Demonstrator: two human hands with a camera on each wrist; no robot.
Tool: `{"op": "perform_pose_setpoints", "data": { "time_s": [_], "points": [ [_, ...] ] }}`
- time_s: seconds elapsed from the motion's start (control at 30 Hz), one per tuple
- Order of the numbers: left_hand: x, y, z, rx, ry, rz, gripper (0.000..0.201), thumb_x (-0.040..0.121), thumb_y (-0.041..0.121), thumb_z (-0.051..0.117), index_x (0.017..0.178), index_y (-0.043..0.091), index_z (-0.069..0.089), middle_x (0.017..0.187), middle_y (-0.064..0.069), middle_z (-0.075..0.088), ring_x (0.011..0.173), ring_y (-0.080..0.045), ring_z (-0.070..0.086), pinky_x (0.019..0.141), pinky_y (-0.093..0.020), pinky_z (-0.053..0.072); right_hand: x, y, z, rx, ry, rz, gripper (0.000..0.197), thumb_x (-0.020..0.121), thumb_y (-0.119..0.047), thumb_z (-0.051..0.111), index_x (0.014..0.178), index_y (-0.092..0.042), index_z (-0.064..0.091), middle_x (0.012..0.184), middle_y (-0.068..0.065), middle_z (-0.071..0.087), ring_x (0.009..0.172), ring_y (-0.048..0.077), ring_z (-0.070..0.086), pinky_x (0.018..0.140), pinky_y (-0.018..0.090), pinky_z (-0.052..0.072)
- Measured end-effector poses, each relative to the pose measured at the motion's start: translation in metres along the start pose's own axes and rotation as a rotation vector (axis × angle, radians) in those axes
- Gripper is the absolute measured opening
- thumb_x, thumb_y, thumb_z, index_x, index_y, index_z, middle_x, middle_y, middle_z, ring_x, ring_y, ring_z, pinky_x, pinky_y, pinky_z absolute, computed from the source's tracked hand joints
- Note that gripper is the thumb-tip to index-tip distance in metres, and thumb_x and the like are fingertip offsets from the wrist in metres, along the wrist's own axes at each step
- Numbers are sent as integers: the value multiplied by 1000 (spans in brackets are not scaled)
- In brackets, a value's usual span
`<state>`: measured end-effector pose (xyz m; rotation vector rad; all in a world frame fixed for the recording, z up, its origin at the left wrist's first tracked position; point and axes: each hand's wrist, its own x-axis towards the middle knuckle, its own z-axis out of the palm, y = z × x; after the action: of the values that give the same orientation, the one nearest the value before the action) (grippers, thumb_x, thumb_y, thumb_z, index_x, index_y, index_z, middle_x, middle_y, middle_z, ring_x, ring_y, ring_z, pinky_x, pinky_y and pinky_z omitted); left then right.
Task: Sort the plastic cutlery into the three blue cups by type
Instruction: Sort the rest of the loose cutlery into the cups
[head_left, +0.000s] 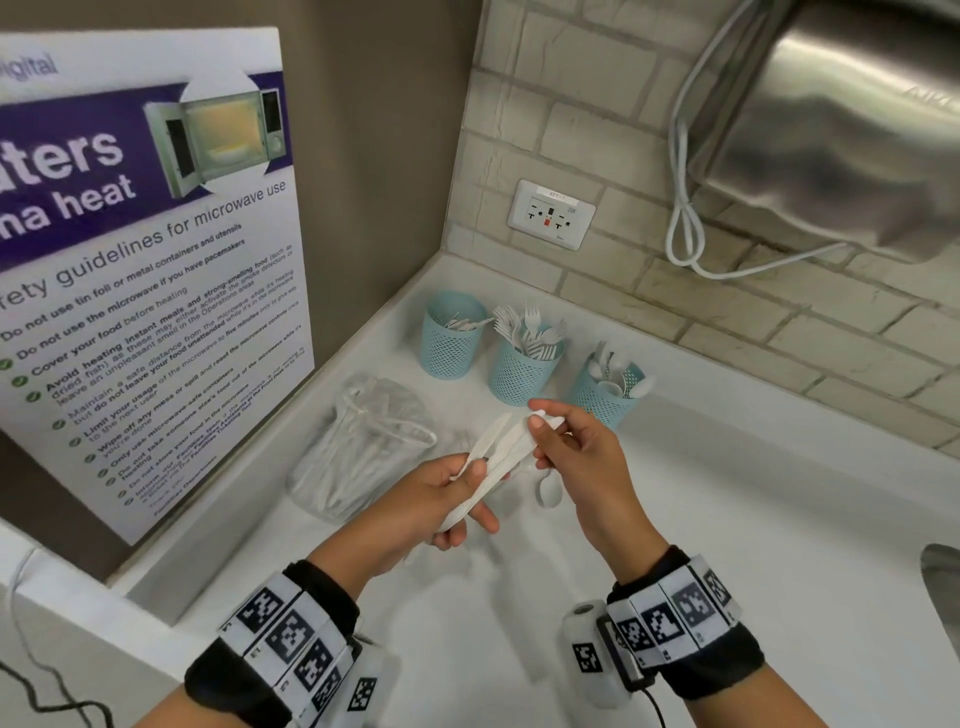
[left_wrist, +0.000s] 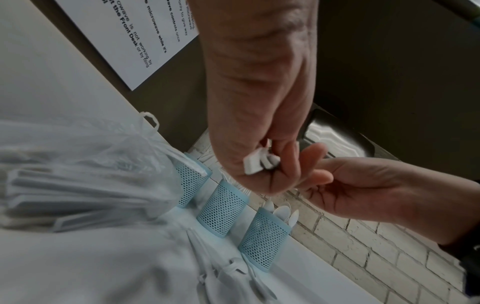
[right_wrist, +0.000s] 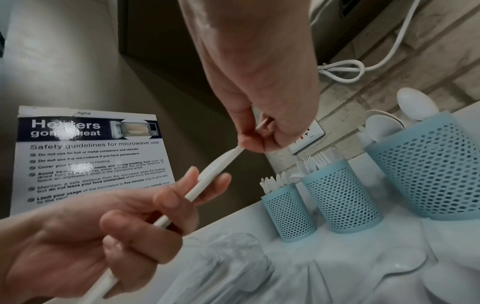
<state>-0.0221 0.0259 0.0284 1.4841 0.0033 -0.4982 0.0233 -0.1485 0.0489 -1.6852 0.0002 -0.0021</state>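
My left hand (head_left: 457, 499) grips the handles of a few white plastic knives (head_left: 501, 457) above the counter. My right hand (head_left: 550, 431) pinches the blade tip of one of these knives (right_wrist: 221, 164). Their handle ends (left_wrist: 259, 162) stick out of my left fist. Three blue mesh cups stand in a row at the back: the left cup (head_left: 451, 335) holds knives, the middle cup (head_left: 524, 364) holds forks, the right cup (head_left: 605, 389) holds spoons. A loose white spoon (head_left: 549, 488) lies on the counter under my hands.
A clear plastic bag (head_left: 363, 447) of white cutlery lies on the white counter (head_left: 727, 519) left of my hands. A microwave safety poster (head_left: 145, 270) leans on the left wall. Behind are a wall socket (head_left: 550, 214), a white cable (head_left: 685, 228) and a steel dispenser (head_left: 852, 130).
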Motion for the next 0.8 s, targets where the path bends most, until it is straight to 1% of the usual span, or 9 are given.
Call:
{"op": "perform_pose_setpoints", "data": {
  "time_s": [0.13, 0.27, 0.37, 0.43, 0.5, 0.57, 0.63, 0.73, 0.8],
  "points": [
    [2, 0, 1, -23, 22, -31, 32, 103, 36, 31, 115, 19, 55, 80, -7, 71, 49, -12, 47, 45, -22, 34, -3, 1, 1, -37, -19, 5, 10, 88, -15, 67, 95, -10, 71, 70, 10, 60, 58, 8, 57, 60, 19, 51],
    [2, 0, 1, -33, 16, -47, 33, 104, 32, 28, 117, 13, 52, 87, -9, 73, 55, -13, 49, 47, -23, 35, -4, 2, 1, -33, -40, 39, 13, 86, -15, 69, 95, -5, 70, 63, -1, 63, 58, 9, 57, 60, 19, 51],
    [2, 2, 2, -20, 48, -69, 29, 103, 31, 32, 113, 9, 49, 85, -8, 73, 49, -11, 46, 43, -21, 31, -4, 1, 2, 22, -71, 57, 16, 86, -13, 69, 98, -1, 69, 65, -4, 64, 59, 7, 56, 60, 18, 50],
    [2, 3, 3, -17, 70, -62, 25, 102, 31, 36, 106, 10, 48, 80, -5, 72, 47, -11, 43, 42, -20, 29, -4, 0, 3, 61, -81, 68, 18, 86, -11, 68, 99, 1, 66, 66, -5, 64, 59, 7, 56, 61, 17, 49],
    [1, 5, 2, -15, 77, -32, 23, 101, 32, 39, 103, 12, 48, 78, -5, 71, 47, -11, 41, 41, -19, 28, -5, -1, 5, 105, -74, 96, 18, 86, -11, 67, 101, -2, 63, 72, 0, 63, 60, 9, 56, 61, 17, 50],
    [-1, 7, 2, -18, 70, 10, 22, 100, 35, 40, 105, 18, 53, 76, -6, 70, 45, -11, 40, 40, -19, 27, -5, -3, 6, 178, -85, 136, 23, 87, -10, 67, 108, -8, 60, 77, 6, 60, 60, 8, 58, 61, 18, 51],
    [-2, 8, 1, -21, 67, 39, 23, 99, 37, 42, 108, 25, 59, 74, -5, 69, 43, -11, 40, 39, -19, 27, -5, -5, 7, 195, -174, 178, 29, 88, -12, 65, 117, -10, 60, 77, 3, 61, 61, 7, 57, 62, 18, 51],
    [-2, 8, 1, -12, 81, 58, 24, 98, 38, 43, 105, 24, 62, 72, -4, 69, 40, -11, 42, 39, -18, 28, -7, -9, 8, 92, -310, 186, 23, 90, -15, 63, 109, -2, 66, 66, -6, 64, 61, 6, 55, 60, 17, 49],
    [-2, 8, 1, -13, 93, 64, 26, 98, 37, 44, 104, 21, 63, 72, -3, 69, 42, -12, 45, 40, -19, 31, -4, -11, 8, 70, -294, 171, 18, 90, -14, 63, 101, 0, 67, 63, -6, 64, 60, 6, 56, 58, 17, 49]
  ]
}}
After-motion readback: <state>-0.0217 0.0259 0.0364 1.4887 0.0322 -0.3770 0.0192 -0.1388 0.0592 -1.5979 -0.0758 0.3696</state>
